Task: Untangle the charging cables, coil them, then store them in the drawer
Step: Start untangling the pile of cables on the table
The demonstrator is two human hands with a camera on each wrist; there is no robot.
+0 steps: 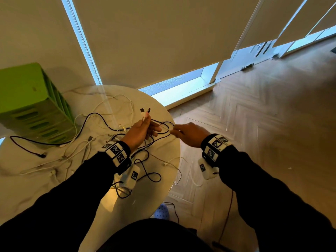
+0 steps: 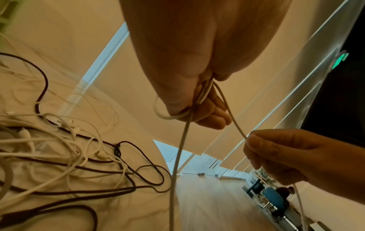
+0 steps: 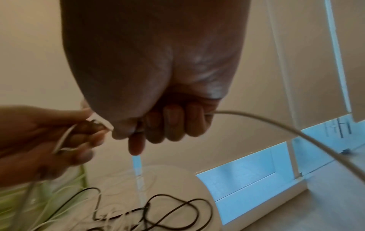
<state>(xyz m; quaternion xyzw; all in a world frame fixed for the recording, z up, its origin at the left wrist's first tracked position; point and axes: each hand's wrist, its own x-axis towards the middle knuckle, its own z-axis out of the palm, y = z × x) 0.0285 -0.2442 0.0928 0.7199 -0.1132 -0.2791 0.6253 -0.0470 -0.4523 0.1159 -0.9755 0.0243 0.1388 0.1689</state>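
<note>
A tangle of white and black charging cables lies spread over the round white table. My left hand is raised above it and grips a white cable, whose plug ends stick up past the fingers. My right hand is just to its right, over the table's edge, fingers curled round the same white cable, which trails off behind that hand. In the left wrist view a short taut stretch runs between the two hands.
A green slotted drawer unit stands at the table's back left. Black cable loops lie near the table's right edge, and some cable hangs over it. Wooden floor lies to the right, roller blinds behind.
</note>
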